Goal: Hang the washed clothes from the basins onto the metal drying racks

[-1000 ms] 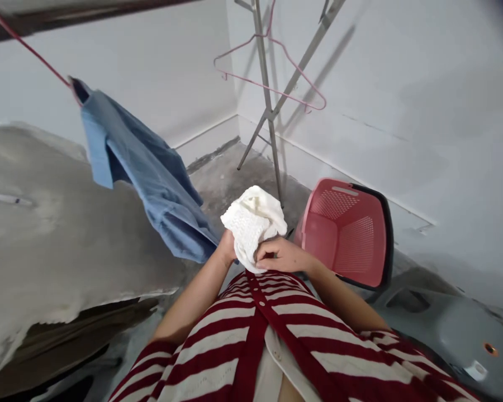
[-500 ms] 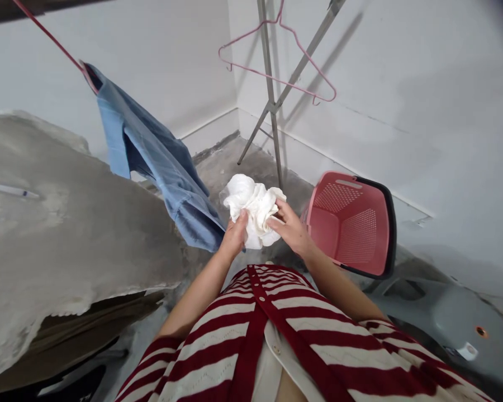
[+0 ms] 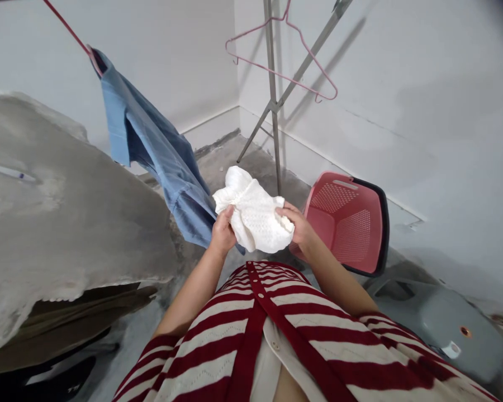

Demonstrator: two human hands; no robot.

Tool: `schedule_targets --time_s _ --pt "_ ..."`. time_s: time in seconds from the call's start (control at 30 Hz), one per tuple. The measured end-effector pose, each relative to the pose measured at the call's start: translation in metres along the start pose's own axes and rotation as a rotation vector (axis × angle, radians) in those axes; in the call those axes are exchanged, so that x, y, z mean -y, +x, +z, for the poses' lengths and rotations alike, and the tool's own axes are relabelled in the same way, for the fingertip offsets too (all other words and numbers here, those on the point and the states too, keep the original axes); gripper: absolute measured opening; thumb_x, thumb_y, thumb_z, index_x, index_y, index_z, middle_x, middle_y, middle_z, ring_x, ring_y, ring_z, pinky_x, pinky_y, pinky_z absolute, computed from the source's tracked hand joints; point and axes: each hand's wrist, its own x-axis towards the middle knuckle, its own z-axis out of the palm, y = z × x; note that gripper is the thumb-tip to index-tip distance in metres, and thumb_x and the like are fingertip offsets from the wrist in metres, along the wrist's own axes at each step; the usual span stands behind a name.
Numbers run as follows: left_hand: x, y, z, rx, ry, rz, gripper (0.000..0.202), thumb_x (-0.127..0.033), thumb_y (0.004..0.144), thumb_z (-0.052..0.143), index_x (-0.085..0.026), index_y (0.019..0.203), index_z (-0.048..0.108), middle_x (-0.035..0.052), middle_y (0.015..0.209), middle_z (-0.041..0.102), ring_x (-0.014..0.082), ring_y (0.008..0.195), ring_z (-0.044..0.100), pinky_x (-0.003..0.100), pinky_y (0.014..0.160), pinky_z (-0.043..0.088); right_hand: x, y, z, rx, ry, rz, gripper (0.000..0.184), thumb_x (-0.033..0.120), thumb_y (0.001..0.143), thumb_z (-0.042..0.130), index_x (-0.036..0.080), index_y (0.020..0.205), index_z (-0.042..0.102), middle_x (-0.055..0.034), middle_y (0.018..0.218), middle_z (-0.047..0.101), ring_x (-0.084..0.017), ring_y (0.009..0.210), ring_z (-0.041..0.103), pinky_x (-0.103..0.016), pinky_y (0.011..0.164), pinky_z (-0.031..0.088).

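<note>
White cloth (image 3: 260,218), soft, with a finely pitted knit texture, was gathered into loose folds and held in the air just beyond the wearer's waist. Its upper left end was bunched and puffed; the broad middle lay flatter, with a crumpled, wavy edge at right.

Left hand (image 3: 223,231) was part-curled and pinching the cloth's left side, thumb on top, fingers mostly hidden beneath. Right hand (image 3: 298,226) gripped the right edge likewise, thumb over the fabric, fingers partly hidden behind it.

Counted: two hands, one cloth, one blue garment (image 3: 157,156) hanging slantwise in smooth folds, one thin pink hanger (image 3: 272,71) with two small hooks below its bar, one pink plastic basket (image 3: 354,234) with perforated walls and a dark handle. Grey metal stand (image 3: 273,106), its slim legs crossing, stood near the wall corner. Red-and-cream striped knit top (image 3: 235,318) filled the foreground.

Edges: the blue garment's lower end hung close by the left hand; the basket's near rim sat just beyond the right hand and wrist. Open concrete floor (image 3: 222,162) showed past the cloth, toward the stand's feet.
</note>
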Motion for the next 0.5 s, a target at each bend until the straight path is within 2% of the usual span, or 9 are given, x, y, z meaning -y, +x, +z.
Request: schedule_targets --time_s 0.1,0.23,0.37,0.5 --pt "-0.006 0.001 0.001 0.006 -0.067 -0.016 0.036 -0.042 0.068 0.070 -0.017 0.094 0.069 0.0057 0.101 0.072 0.0302 0.115 0.057 0.040 0.099 0.045 0.017 -0.002 -0.008 -0.126 0.056 -0.211 0.027 0.028 0.059 0.071 0.024 0.084 0.064 0.0046 0.071 0.067 -0.012 0.062 0.060 -0.026 0.062 0.049" --pt "-0.001 -0.004 -0.012 -0.040 -0.113 -0.071 0.030 -0.034 0.072 0.061 -0.018 0.097 0.067 0.0034 0.102 0.071 0.0253 0.112 0.058 0.036 0.096 0.046 0.044 -0.005 -0.017 -0.208 0.070 -0.420 0.024 0.025 0.055 0.066 0.028 0.079 0.064 0.0034 0.078 0.069 -0.014 0.070 0.062 -0.028 0.067 0.052" --pt "0.010 -0.014 -0.027 -0.131 -0.104 -0.170 0.020 -0.027 0.069 0.060 -0.019 0.087 0.065 0.0001 0.090 0.072 0.0191 0.090 0.064 0.032 0.081 0.049 0.062 -0.009 -0.021 -0.134 0.035 -0.504 0.022 0.027 0.054 0.064 0.027 0.075 0.065 0.0030 0.078 0.068 -0.015 0.073 0.061 -0.030 0.069 0.052" --pt "0.010 -0.015 -0.034 -0.225 -0.056 -0.168 0.020 -0.024 0.063 0.063 -0.020 0.083 0.064 -0.0017 0.084 0.070 0.0151 0.077 0.063 0.029 0.073 0.048 0.078 -0.009 -0.022 0.021 -0.252 -0.536 0.016 0.020 0.056 0.071 0.024 0.071 0.066 0.0028 0.081 0.065 -0.013 0.072 0.058 -0.027 0.065 0.048"
